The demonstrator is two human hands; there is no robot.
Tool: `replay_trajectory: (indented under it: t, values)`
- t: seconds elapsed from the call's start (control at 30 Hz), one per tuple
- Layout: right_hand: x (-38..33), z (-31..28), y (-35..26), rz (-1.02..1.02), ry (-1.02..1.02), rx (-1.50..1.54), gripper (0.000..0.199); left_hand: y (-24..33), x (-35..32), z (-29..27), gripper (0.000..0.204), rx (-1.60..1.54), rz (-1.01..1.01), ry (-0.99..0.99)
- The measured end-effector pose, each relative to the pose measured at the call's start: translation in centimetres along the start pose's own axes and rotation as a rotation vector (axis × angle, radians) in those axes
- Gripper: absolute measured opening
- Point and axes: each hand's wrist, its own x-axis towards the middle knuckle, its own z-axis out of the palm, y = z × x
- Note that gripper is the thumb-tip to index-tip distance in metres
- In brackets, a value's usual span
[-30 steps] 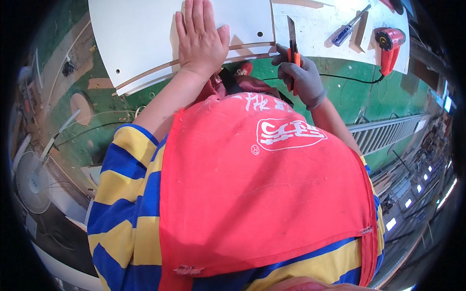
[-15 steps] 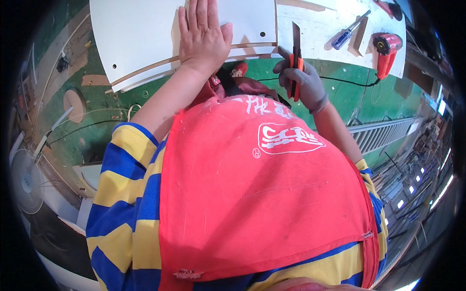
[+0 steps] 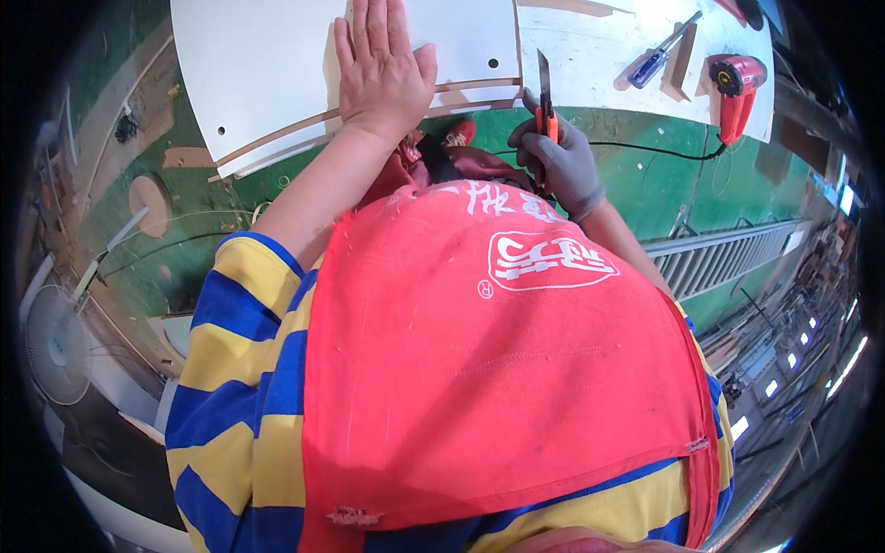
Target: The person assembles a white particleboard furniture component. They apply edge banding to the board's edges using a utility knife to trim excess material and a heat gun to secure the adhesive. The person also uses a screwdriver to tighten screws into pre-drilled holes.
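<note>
My bare left hand [image 3: 385,81] lies flat on a white panel [image 3: 263,60], fingers stretched toward the far side and thumb apart. The panel has a small dark round hole near each of its two near corners. Along its near edge runs a brown strip [image 3: 281,135]. My right hand [image 3: 564,158], in a grey glove, is closed around an orange and black utility knife [image 3: 548,120]. The knife's blade is out and points up and away, close beside the panel's near right corner. From this view I cannot tell whether the blade touches the edge.
Right of the panel, the white tabletop [image 3: 590,64] carries a screwdriver [image 3: 656,63], a small brown wood piece [image 3: 680,66] and a red heat gun [image 3: 736,97] with a black cord. A ladder [image 3: 728,253] lies on the green floor. A fan [image 3: 57,346] stands at left.
My right hand has moved slightly left with the utility knife, bringing the blade closer to the panel's corner; the knife has also turned a little. My left hand stays flat on the panel.
</note>
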Motion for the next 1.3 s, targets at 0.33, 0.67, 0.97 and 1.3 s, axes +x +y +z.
replay_trajectory:
  t: [0.33,0.67,0.97,1.3]
  values:
    - [0.8,-1.5,-0.8,0.008,-0.107,-0.11,0.022,-0.1,0.0,0.6,0.068,0.027,0.026,0.028]
    - [0.5,-1.3,-1.8,0.012,-0.116,-0.203,0.031,-0.1,-0.1,0.6,0.068,0.013,0.015,0.018]
    - [0.3,-0.8,-2.6,0.003,-0.095,-0.175,0.012,-0.1,-0.1,0.8,0.068,0.002,0.012,0.037]
    - [0.4,-1.2,-2.6,0.038,-0.121,-0.235,0.039,0.0,-0.1,0.7,0.069,-0.002,0.011,0.027]
